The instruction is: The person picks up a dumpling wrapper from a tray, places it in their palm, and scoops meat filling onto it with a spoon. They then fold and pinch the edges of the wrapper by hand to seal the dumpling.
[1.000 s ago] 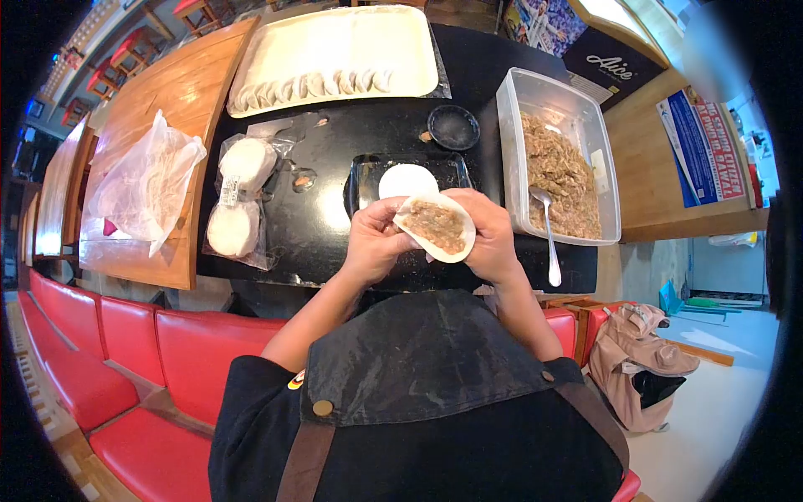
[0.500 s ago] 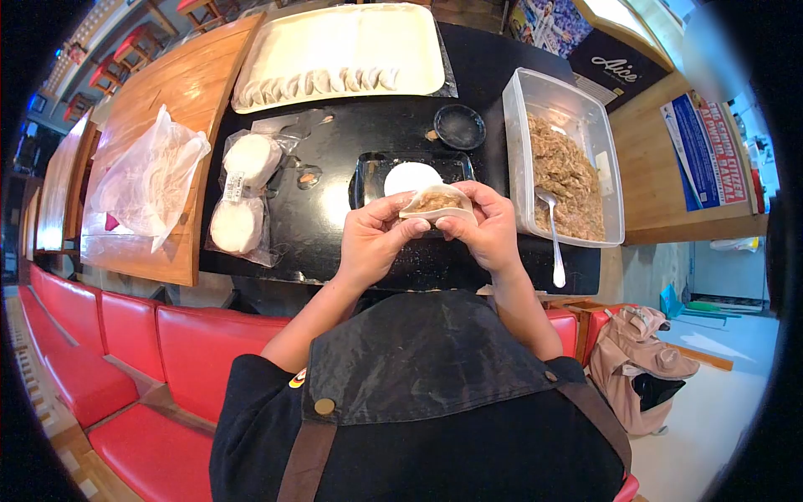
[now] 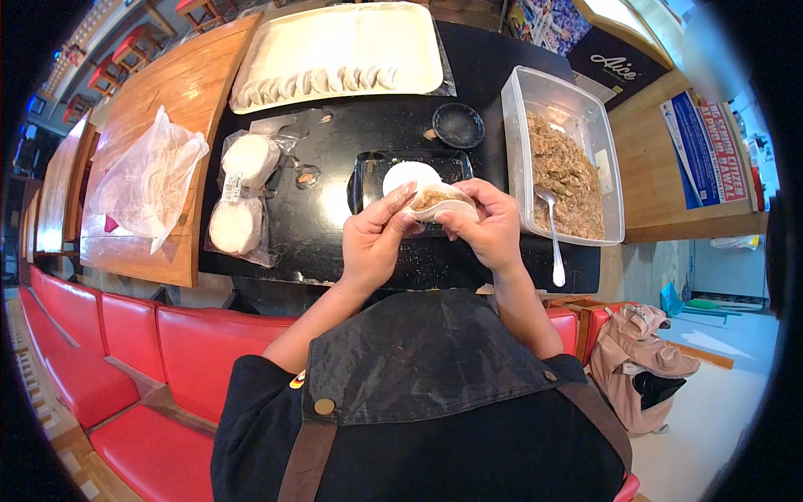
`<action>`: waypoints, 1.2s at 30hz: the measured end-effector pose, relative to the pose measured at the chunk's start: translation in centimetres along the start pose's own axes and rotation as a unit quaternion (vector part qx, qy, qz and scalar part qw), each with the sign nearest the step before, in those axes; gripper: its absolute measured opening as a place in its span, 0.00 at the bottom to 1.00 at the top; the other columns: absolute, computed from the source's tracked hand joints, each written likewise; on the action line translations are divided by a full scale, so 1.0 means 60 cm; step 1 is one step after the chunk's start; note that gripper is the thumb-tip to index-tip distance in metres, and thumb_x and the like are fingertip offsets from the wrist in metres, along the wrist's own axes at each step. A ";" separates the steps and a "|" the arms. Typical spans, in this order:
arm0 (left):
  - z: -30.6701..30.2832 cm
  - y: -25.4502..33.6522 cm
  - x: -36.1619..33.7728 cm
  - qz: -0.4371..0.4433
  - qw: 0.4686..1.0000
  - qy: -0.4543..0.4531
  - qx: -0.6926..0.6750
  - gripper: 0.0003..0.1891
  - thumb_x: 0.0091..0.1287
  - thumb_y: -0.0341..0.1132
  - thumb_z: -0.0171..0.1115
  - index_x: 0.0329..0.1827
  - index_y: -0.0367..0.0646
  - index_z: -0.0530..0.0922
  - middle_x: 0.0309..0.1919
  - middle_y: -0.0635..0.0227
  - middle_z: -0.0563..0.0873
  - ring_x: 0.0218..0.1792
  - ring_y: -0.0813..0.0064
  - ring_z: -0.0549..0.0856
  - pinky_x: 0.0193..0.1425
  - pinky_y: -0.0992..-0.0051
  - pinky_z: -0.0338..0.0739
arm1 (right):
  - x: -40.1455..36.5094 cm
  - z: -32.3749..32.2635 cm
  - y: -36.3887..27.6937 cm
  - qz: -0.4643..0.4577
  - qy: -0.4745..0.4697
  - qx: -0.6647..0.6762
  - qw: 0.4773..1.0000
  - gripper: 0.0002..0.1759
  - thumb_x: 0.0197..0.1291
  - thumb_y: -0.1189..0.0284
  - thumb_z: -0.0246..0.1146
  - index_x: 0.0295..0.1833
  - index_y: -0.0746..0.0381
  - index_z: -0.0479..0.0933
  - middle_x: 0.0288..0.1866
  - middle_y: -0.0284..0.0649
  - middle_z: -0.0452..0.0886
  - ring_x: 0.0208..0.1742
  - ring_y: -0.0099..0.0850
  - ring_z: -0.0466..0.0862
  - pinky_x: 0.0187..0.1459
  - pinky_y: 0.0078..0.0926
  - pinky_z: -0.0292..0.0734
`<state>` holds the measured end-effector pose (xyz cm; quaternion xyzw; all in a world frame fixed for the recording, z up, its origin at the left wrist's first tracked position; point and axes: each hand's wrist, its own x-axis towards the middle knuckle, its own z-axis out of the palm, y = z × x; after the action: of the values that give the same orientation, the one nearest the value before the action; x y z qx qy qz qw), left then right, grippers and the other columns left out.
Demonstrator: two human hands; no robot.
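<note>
- Pinched half-folded between fingers of left hand (image 3: 372, 238) and right hand (image 3: 489, 230): filled wrapper (image 3: 438, 202), seam not yet sealed.
- Done: one row of dumplings (image 3: 318, 84) on tray (image 3: 351, 33).
- Left: wrapper stack (image 3: 401, 174), plenty in filling tub (image 3: 569, 167).

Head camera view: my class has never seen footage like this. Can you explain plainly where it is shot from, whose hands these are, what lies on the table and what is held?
The camera sits on a person's head and looks down; its wide lens bends the edges. There is no machine: the two bare hands are the wearer's own, above a dark apron. The left hand and right hand together pinch a half-folded dumpling with meat filling showing. On the black table lie a dark tray with round wrappers, a clear tub of filling with a spoon, a small dish, two packs of wrappers, and a pale tray with a row of finished dumplings. A plastic bag lies on the wooden table to the left.
</note>
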<state>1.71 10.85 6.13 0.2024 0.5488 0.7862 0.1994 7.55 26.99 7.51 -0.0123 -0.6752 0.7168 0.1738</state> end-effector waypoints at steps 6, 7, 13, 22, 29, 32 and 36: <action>0.012 -0.007 0.001 0.071 0.996 -0.017 -0.057 0.34 0.61 0.26 0.63 0.69 0.38 0.58 0.50 0.53 0.81 0.48 0.74 0.81 0.45 0.78 0.80 | -0.004 -0.002 -0.009 0.058 0.006 0.042 0.997 0.16 0.48 0.78 0.72 0.43 0.69 0.77 0.37 0.36 0.80 0.34 0.16 0.79 0.31 0.12 0.74; 0.012 -0.006 0.000 0.059 0.995 -0.012 -0.075 0.37 0.59 0.25 0.64 0.70 0.38 0.55 0.50 0.52 0.81 0.48 0.73 0.82 0.44 0.78 0.80 | -0.004 -0.001 -0.007 0.059 0.006 0.042 0.997 0.16 0.48 0.78 0.72 0.43 0.69 0.77 0.37 0.36 0.80 0.34 0.16 0.79 0.31 0.12 0.74; 0.015 -0.006 0.001 -0.033 0.985 0.004 -0.166 0.34 0.60 0.21 0.61 0.68 0.37 0.56 0.50 0.52 0.81 0.47 0.74 0.82 0.44 0.80 0.79 | -0.003 -0.003 -0.006 0.013 -0.004 -0.034 0.999 0.19 0.46 0.79 0.72 0.45 0.70 0.76 0.42 0.40 0.79 0.39 0.21 0.80 0.39 0.16 0.77; 0.004 -0.024 0.002 -0.043 0.994 0.007 -0.098 0.31 0.63 0.25 0.61 0.68 0.37 0.58 0.50 0.55 0.81 0.45 0.77 0.83 0.40 0.84 0.78 | 0.001 -0.013 0.002 0.127 -0.046 0.044 0.990 0.25 0.44 0.83 0.72 0.50 0.72 0.73 0.43 0.42 0.81 0.43 0.24 0.81 0.44 0.19 0.78; 0.010 -0.020 -0.002 -0.027 0.996 0.018 -0.084 0.31 0.65 0.29 0.60 0.69 0.36 0.57 0.48 0.56 0.82 0.44 0.79 0.82 0.39 0.83 0.80 | 0.001 -0.012 0.001 0.142 -0.013 -0.010 0.990 0.20 0.45 0.79 0.72 0.46 0.71 0.76 0.35 0.38 0.82 0.32 0.18 0.81 0.31 0.14 0.76; 0.010 -0.022 -0.004 -0.026 0.997 0.027 -0.072 0.30 0.66 0.30 0.58 0.69 0.36 0.56 0.49 0.56 0.82 0.44 0.78 0.82 0.39 0.84 0.80 | 0.000 -0.012 -0.002 0.146 -0.004 -0.026 0.989 0.19 0.45 0.76 0.73 0.43 0.71 0.78 0.33 0.37 0.83 0.32 0.17 0.80 0.31 0.13 0.76; 0.010 -0.024 -0.007 -0.021 0.997 0.013 -0.072 0.30 0.68 0.27 0.55 0.70 0.36 0.54 0.52 0.56 0.80 0.48 0.77 0.81 0.41 0.84 0.79 | 0.001 -0.012 -0.003 0.143 -0.003 -0.040 0.989 0.19 0.46 0.80 0.72 0.45 0.71 0.76 0.34 0.40 0.82 0.27 0.19 0.80 0.27 0.14 0.76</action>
<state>2.51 11.58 4.94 0.1659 0.4970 0.8221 0.2229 7.71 27.72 7.62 -0.1130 -0.6950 0.7069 0.0668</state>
